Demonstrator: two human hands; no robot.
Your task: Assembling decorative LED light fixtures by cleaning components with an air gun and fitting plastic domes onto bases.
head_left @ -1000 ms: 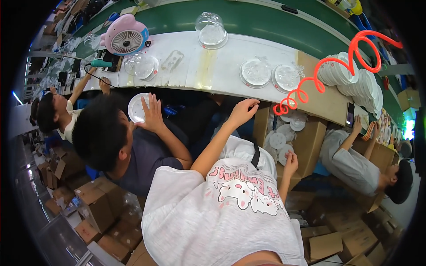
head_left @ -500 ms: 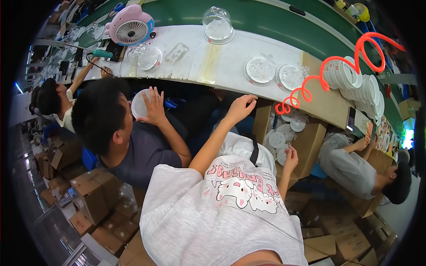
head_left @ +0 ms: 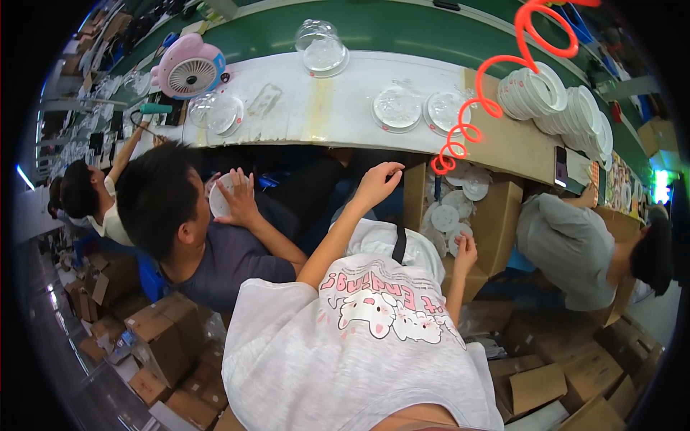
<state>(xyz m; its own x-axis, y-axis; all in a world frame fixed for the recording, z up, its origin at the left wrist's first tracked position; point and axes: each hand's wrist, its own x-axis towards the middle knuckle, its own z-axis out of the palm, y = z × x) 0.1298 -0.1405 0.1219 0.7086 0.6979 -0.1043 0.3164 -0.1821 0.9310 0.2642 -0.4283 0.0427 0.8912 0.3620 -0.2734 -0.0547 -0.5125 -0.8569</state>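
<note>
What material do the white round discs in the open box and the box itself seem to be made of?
The white discs look like moulded plastic with a smooth, slightly glossy finish: uniform white, thin rims, raised round details. The box looks like plain brown corrugated cardboard, matte, with folded flaps. The right hand is nearest the discs; the left hand reaches toward the table edge.

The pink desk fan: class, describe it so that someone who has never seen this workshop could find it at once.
Start at the long white worktable that runs beside the green conveyor belt. Follow it to its far left end, past the clear round lids. There stands the pink desk fan, upright, with a round white grille; it is the only pink thing on the table.
</note>
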